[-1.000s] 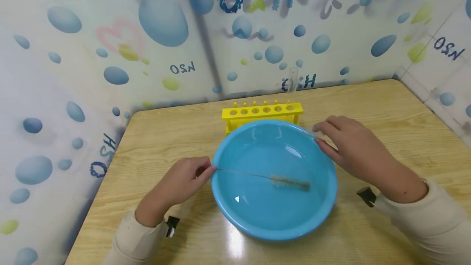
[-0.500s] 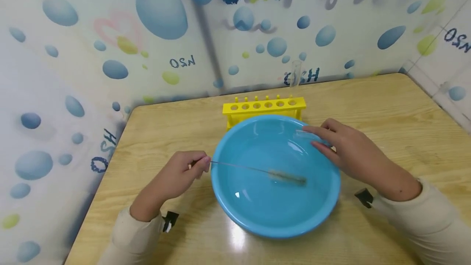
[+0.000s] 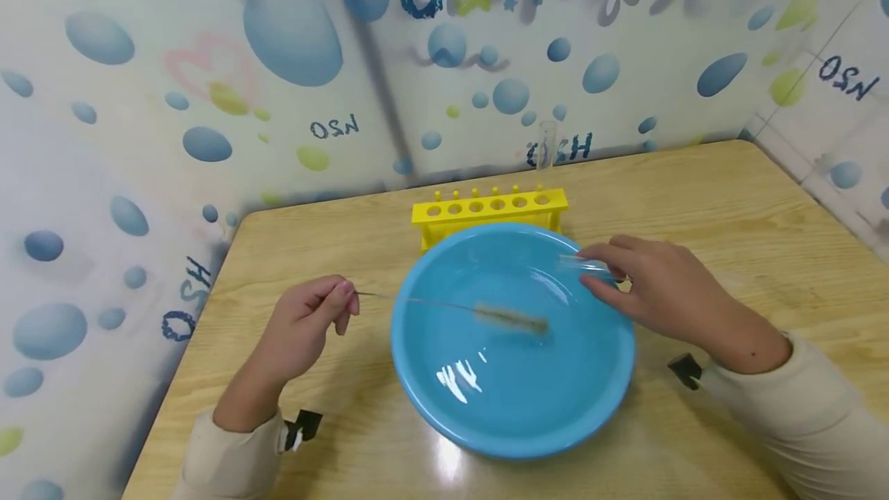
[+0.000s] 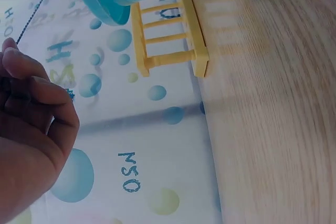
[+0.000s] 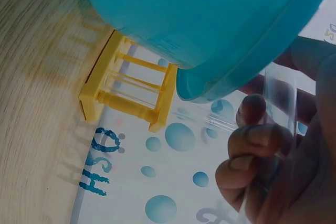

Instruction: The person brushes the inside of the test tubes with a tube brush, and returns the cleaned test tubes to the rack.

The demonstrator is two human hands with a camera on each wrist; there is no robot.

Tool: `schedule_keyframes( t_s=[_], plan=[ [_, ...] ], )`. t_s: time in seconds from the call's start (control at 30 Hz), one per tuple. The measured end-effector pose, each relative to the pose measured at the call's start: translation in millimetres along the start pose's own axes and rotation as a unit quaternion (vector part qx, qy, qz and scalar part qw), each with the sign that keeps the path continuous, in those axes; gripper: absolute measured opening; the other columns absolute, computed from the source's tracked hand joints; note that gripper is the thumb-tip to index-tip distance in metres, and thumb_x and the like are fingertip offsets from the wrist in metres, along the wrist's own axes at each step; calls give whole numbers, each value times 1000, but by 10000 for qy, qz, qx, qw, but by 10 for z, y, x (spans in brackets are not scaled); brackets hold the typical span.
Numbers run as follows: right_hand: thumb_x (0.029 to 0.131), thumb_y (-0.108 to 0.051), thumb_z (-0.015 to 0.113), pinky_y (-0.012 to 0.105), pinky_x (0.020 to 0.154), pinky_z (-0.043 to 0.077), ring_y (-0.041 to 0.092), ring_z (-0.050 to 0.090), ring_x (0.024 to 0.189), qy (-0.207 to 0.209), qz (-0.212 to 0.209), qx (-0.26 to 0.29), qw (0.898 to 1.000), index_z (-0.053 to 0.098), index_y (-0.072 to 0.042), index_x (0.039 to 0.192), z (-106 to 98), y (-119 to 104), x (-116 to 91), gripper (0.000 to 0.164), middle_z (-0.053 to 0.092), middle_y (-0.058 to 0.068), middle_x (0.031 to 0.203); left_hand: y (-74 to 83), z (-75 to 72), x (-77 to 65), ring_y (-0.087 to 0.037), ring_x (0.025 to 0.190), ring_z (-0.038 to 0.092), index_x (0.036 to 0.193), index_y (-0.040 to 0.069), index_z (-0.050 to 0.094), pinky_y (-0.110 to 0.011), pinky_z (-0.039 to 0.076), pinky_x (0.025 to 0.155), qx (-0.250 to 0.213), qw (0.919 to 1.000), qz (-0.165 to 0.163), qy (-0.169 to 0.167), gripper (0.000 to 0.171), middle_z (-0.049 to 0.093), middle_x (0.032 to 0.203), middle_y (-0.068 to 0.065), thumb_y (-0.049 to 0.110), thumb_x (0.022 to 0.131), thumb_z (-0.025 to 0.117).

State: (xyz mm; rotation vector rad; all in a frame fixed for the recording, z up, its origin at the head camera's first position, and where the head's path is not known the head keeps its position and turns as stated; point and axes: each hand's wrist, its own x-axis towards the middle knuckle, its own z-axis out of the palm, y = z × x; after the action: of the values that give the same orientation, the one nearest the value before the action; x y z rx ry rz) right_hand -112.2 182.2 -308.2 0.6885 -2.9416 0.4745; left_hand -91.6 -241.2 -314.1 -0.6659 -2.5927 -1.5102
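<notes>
test-tube brush [image 3: 510,319] runs out to the right from the left fingertips, its thin wire crossing the near-left rim of the blue plastic basin [image 3: 500,427] and its bristled head over the inside, between the two hands; whether the bristles touch the bottom, i cannot tell. the left hand [image 3: 299,326] pinches the end of the wire between thumb and forefinger, with no gap showing there, while its other fingers curl in beneath. the right hand [image 3: 656,295] holds a clear glass test tube [image 3: 572,262] with thumb and fingers bent about it; one end pokes out past the fingertips over the basin's right side, and in the right wrist view the glass lies along the palm.

beyond the fingertips of both hands, just behind the basin, is a yellow test-tube rack [image 3: 487,217] with a row of round holes and short pegs. a second test tube [image 3: 546,146] stands upright in its right end, ahead and left of the right fingers.

under everything lies a pale wood-grain table [image 3: 333,245], shiny in front of the basin. farther off from the fingers rises a white wall [image 3: 278,137] printed with blue and green drops and "h2o" lettering, plus a faint pink heart. light sleeves cover both forearms.
</notes>
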Motion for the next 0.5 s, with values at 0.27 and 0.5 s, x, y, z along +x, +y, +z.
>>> schedule_keyframes(
  t_s=[0.27, 0.5],
  plan=[
    [91, -35, 73, 23, 52, 38, 9, 47, 64, -62, -187, -132, 9997, 74, -16, 114, -29, 31, -8, 30, 58, -7, 73, 20, -23, -7, -14, 56, 47, 79, -1, 58, -24, 44, 68, -968, 9922, 523, 577, 32, 48, 60, -3, -3, 105, 40],
    [90, -33, 75, 21, 50, 35, 6, 42, 60, 41, -372, 21, 9993, 75, -21, 112, -38, 77, -35, 25, 50, -11, 69, 17, -13, 31, -13, 59, 47, 79, -6, 57, -28, 40, 59, -1636, 9778, 928, 925, 31, 51, 65, -2, -3, 105, 40]
  ],
)
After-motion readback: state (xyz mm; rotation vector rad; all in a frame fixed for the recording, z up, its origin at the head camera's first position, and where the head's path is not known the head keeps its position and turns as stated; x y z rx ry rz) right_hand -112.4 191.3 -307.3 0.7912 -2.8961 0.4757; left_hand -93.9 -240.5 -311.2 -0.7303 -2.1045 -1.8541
